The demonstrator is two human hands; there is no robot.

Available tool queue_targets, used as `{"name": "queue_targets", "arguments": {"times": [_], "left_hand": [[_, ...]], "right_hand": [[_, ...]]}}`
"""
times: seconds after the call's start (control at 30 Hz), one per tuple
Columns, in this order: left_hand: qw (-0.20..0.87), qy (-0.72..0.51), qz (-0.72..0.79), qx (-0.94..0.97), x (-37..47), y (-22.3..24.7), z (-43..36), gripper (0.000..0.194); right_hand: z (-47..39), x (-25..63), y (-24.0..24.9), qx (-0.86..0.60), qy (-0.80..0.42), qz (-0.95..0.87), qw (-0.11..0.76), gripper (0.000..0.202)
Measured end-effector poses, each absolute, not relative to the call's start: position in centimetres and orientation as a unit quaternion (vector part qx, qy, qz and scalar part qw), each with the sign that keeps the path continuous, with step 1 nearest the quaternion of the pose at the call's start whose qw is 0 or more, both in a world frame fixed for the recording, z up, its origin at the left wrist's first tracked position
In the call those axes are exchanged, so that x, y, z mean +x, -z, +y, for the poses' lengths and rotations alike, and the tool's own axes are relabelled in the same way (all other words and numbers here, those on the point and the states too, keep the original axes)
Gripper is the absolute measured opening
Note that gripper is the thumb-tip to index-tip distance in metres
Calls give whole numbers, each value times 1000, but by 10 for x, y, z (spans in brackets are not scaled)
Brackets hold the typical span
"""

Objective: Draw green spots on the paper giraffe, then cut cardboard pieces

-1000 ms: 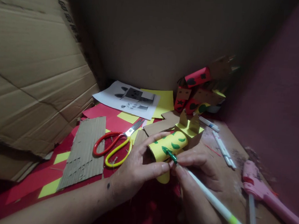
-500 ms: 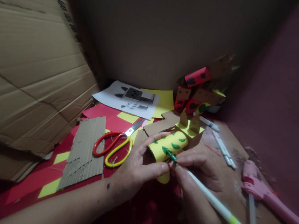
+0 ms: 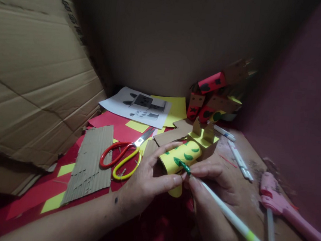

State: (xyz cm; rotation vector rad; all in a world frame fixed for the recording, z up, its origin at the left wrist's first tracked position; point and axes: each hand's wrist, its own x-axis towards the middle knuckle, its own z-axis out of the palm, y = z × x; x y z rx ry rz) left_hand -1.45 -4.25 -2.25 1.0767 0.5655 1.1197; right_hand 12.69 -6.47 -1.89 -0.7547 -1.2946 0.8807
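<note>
Two hands are seen in the head view, with clock directions taken from the yellow tube [image 3: 176, 152] between them. By the left hand [image 3: 146, 185] the tube is gripped between fingers and thumb, tilted, with a boxy head [image 3: 204, 138] joined at 1 o'clock. In the right hand [image 3: 214, 194] a green-tipped pen [image 3: 225, 210] is pinched, its tip set on a leaf mark [image 3: 177, 161]. The step in hand is judged to be the filling-in of that mark; firm support of the tube and short, light strokes seem called for, with any wet ink left clear of the left thumb.

The tube is itself hollow: its open end is turned to 8 o'clock, and what may be inside cannot be told. Figures [image 3: 212, 82] are stacked at 1 o'clock; whether they are held in a container cannot be made out. A cardboard panel [image 3: 41, 69] is stood at 10 o'clock, perhaps part of a box. Scissors [image 3: 136, 144] are laid at 9 o'clock, a printed sheet [image 3: 136, 107] at 10, white pens [image 3: 240, 162] at 3 and a glue gun [image 3: 276, 205] towards 4.
</note>
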Motion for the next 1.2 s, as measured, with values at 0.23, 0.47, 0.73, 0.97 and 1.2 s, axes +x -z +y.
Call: {"name": "queue_targets", "arguments": {"times": [0.23,0.47,0.73,0.97,1.2], "left_hand": [[660,-496,267,497,-16,22,-43,59],[668,-494,258,492,-16,21,-44,60],[654,-495,264,507,-16,22,-44,58],[658,-487,263,510,-16,21,-44,59],[647,-491,270,518,-17,21,-43,59]], "right_hand": [[-66,126,20,-327,-416,-546,650,13],[-66,125,21,-336,-434,-524,651,10],[-68,126,21,-333,-439,-533,642,10],[-67,125,20,-346,-425,-523,653,8],[-66,127,18,-339,-405,-553,644,11]]}}
